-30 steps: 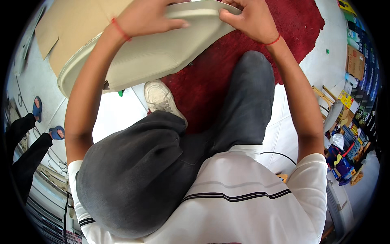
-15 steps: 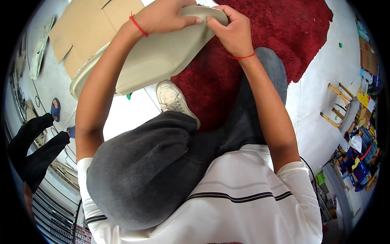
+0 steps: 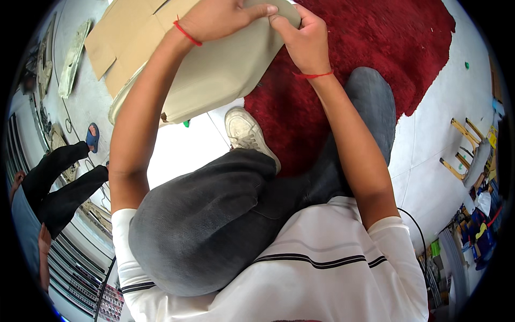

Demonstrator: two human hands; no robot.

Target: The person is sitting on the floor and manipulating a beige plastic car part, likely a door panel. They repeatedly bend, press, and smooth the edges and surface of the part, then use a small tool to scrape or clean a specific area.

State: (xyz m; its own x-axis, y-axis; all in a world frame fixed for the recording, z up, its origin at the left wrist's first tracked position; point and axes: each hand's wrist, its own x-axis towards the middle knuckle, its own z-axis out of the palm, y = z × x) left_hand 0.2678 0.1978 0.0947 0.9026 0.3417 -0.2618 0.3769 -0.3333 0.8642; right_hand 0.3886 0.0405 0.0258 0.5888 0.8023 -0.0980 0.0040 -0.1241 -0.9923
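Note:
A large beige panel (image 3: 220,75) with a smooth, leather-like face and a rounded outline lies tilted in front of me. At its far corner, my left hand (image 3: 222,19) grips the edge with the thumb on top, its fingers partly hidden behind. Close beside it, my right hand (image 3: 308,43) pinches the same edge, thumb on the near face and fingers over the rim. The two thumb tips almost meet. A red string circles each wrist. The panel's lower end reaches behind my left forearm.
Flattened cardboard (image 3: 123,43) lies beyond the panel. A dark red shaggy rug (image 3: 375,43) spreads under my foot. A small wooden-legged stool (image 3: 475,155) lies tipped at right, near piled boxes and tools. At left stands another person in dark trousers (image 3: 59,166).
My left thumb has slid right along the panel's edge, closer to my right thumb. The whole view has shifted a little, and more of the other person shows at left.

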